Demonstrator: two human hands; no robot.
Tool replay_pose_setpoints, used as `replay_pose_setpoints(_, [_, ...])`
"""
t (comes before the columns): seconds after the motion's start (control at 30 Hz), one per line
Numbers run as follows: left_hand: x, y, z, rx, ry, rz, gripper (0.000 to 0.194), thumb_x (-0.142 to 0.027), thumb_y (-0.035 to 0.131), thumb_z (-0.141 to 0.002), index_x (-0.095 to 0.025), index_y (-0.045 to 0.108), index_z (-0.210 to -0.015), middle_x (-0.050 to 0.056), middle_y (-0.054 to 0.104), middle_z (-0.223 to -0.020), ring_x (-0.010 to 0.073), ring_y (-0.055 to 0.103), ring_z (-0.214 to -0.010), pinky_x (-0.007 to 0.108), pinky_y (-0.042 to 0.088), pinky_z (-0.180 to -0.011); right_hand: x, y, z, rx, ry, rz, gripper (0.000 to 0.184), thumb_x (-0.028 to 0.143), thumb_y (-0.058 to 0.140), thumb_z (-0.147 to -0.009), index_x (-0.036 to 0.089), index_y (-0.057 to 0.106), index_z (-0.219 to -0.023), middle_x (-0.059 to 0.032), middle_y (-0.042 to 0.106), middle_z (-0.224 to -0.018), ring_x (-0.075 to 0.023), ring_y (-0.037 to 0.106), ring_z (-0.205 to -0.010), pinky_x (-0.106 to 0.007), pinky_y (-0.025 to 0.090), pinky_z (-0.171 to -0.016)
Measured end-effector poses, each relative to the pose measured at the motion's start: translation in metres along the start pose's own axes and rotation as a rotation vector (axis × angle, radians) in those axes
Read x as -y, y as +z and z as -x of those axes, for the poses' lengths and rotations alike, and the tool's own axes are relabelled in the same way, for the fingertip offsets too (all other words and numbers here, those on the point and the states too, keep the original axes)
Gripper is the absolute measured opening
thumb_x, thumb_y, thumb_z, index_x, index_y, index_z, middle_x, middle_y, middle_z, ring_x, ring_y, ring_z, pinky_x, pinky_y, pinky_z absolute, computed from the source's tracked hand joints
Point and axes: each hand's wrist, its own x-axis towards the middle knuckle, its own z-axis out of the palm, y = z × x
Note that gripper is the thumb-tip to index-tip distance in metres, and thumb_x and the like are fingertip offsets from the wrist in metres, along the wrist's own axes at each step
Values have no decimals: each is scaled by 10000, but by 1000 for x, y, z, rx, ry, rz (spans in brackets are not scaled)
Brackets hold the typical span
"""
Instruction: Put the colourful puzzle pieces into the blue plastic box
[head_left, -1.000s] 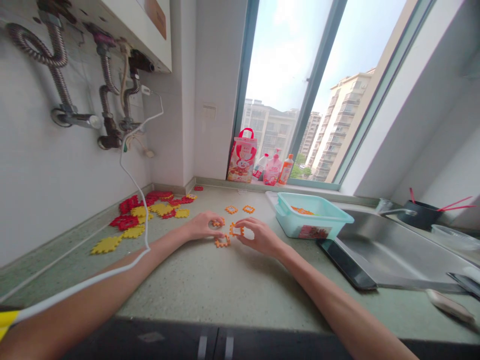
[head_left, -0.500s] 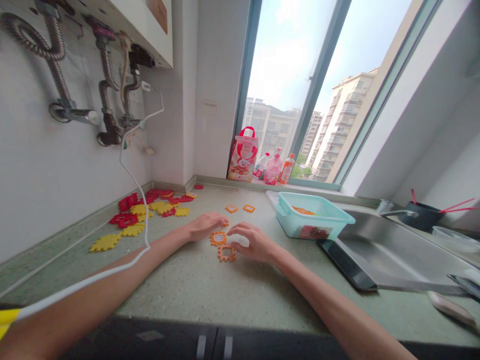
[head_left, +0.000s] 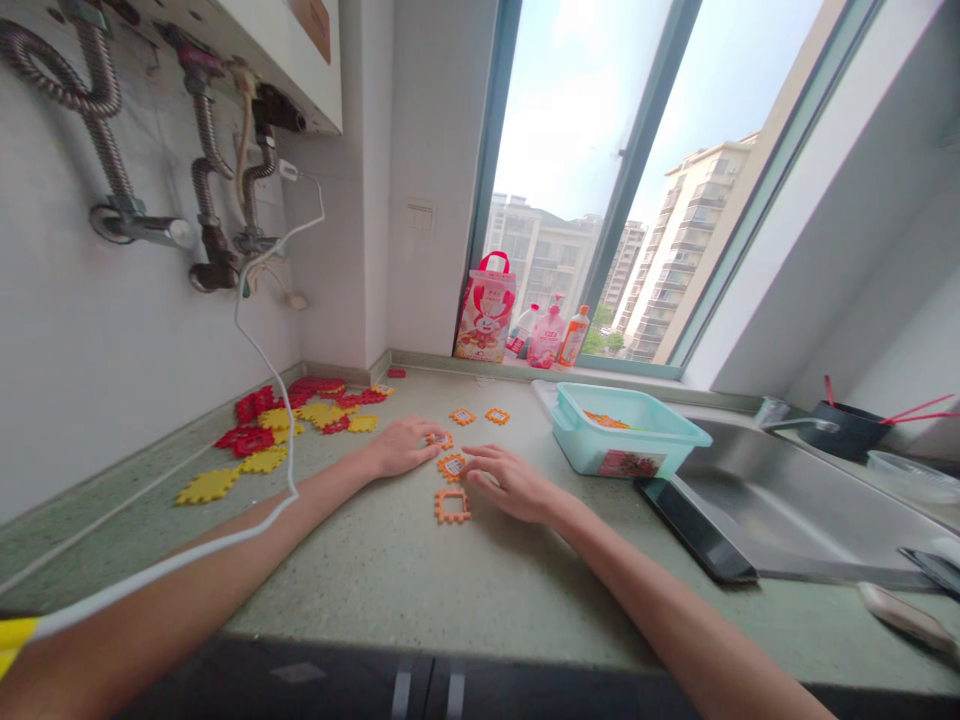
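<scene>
My left hand (head_left: pixel 405 446) rests low over the counter, its fingers stretched out and touching an orange notched tile (head_left: pixel 442 440) that they partly cover. Opposite it, my right hand (head_left: pixel 517 484) has its fingers extended and the thumb apart. Its fingertips reach the right edge of a second orange notched tile (head_left: pixel 452 467) with a printed white centre. Nearer to me lies an orange notched frame (head_left: pixel 452 507) with a hollow middle, touched by neither hand. Beyond my hands, two more orange tiles, a left one (head_left: pixel 463 416) and a right one (head_left: pixel 497 416), lie flat.
Yellow pieces (head_left: pixel 210 487) and red pieces (head_left: pixel 251 440) are heaped at the left wall. A white cable (head_left: pixel 291 440) hangs across my left forearm. On the right stand a turquoise bin (head_left: pixel 637 430) holding orange pieces, a black phone (head_left: pixel 701 535) and a steel sink (head_left: pixel 787 510).
The printed tile between my hands has shifted right and away from me, apart from the hollow frame. My left hand has come slightly lower, and my right fingers have straightened.
</scene>
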Motion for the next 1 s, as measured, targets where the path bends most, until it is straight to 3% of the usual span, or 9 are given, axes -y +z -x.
replay_pose_setpoints(0.17, [2, -7, 0, -29, -39, 6, 313, -479, 657, -947, -253, 766, -1136, 59, 770, -1143, 265, 688, -1073, 368, 502, -985, -30, -3, 9, -57, 76, -18, 124, 179, 691, -917, 205, 705, -1038, -134, 725, -1305, -269, 641, -1292, -463, 498, -1107])
replay_pose_setpoints(0.3, [-14, -19, 5, -66, -19, 121, 495, -535, 815, -794, -234, 731, -1179, 51, 770, -1058, 254, 707, -979, 350, 521, -917, -40, -5, 10, -54, 112, -32, 87, 238, 719, -915, 209, 708, -996, -73, 777, -1074, -229, 724, -1035, -386, 550, -963])
replay_pose_setpoints(0.43, [-46, -24, 11, 41, 226, 292, 572, -546, 818, -804, -250, 679, -1274, 29, 749, -1080, 217, 698, -982, 324, 512, -949, -46, -5, 8, -81, 142, 14, 246, 334, 778, -897, 210, 726, -1103, -54, 770, -1028, -217, 712, -961, -358, 541, -912])
replay_pose_setpoints(0.57, [-70, -22, 16, 166, 320, 230, 588, -500, 839, -779, -280, 660, -1295, 15, 736, -1112, 226, 683, -1016, 321, 481, -987, -48, -7, 11, -79, 197, 47, 486, 429, 811, -863, 204, 705, -1280, -85, 755, -1086, -227, 712, -968, -353, 544, -897])
replay_pose_setpoints(0.67, [-76, -22, 17, 216, 304, 178, 580, -465, 848, -764, -279, 660, -1280, 15, 725, -1121, 234, 678, -1022, 313, 477, -970, -44, -13, 14, -58, 248, 100, 532, 458, 813, -841, 199, 716, -1296, -88, 736, -1045, -220, 704, -897, -341, 543, -846])
replay_pose_setpoints(0.8, [-75, -24, 16, 209, 240, 106, 617, -515, 890, -693, -258, 676, -1212, 30, 689, -1118, 234, 664, -950, 307, 490, -857, -36, -21, 13, -64, 266, 120, 368, 411, 791, -834, 197, 764, -1133, -62, 718, -962, -195, 675, -814, -320, 518, -788])
replay_pose_setpoints(1.0, [-68, -22, 14, 229, 161, 64, 414, -511, 832, -728, -220, 686, -983, 7, 677, -949, 199, 618, -827, 290, 443, -752, -26, -22, 8, -181, 220, -141, 265, 343, 766, -827, 210, 709, -1048, -12, 724, -875, -178, 673, -812, -329, 523, -842])
